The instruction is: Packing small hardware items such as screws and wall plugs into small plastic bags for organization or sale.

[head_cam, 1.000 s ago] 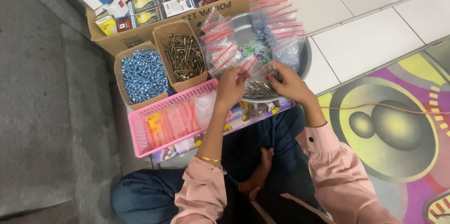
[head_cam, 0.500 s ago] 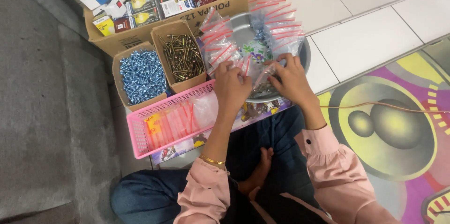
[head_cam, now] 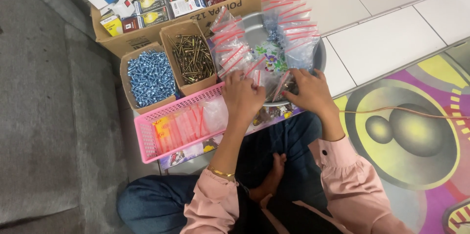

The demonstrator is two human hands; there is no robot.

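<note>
Compared with half a second ago, both hands have moved only a little: the right hand [head_cam: 309, 93] has come slightly lower, towards the near rim of the metal basin [head_cam: 319, 57]. The left hand [head_cam: 243, 96] stays beside it. Together the two hands pinch a small clear bag with a red strip [head_cam: 280, 83], which lies at the near rim of the basin, just above the pink basket [head_cam: 147, 142]. More such bags lie stacked in the basin.

Everything rests on the floor: white tiles at the right, a grey carpet at the left, a colourful mat under the person. Beyond the basket stand a box of blue screws [head_cam: 149, 76] and a box of brass screws [head_cam: 194, 58], and behind them a big carton [head_cam: 247, 4] of packaged goods.

The fingertips are hidden, so the content of the bag is hard to make out.
</note>
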